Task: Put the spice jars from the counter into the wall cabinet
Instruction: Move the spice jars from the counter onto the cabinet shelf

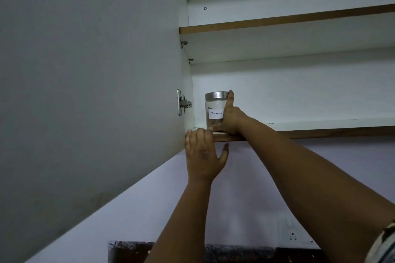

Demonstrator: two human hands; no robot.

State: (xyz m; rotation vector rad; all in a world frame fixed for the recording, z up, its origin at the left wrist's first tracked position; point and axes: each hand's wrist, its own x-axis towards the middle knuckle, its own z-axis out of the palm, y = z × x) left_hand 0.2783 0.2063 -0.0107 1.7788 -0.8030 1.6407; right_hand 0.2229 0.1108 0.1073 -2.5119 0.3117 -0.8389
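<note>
Right hand [232, 120] grips glass spice jar [215, 110] on bottom shelf [320, 126]; left hand [203, 155] spread flat.

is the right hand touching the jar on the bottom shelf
Touching. The head view shows the right hand wrapped against the jar, with a finger up along its metal lid and the thumb at its base on the shelf.

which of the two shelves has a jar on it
The lower shelf: the glass jar with a metal lid stands at its left end, held by the right hand. The upper shelf shows nothing from this low angle.
</note>
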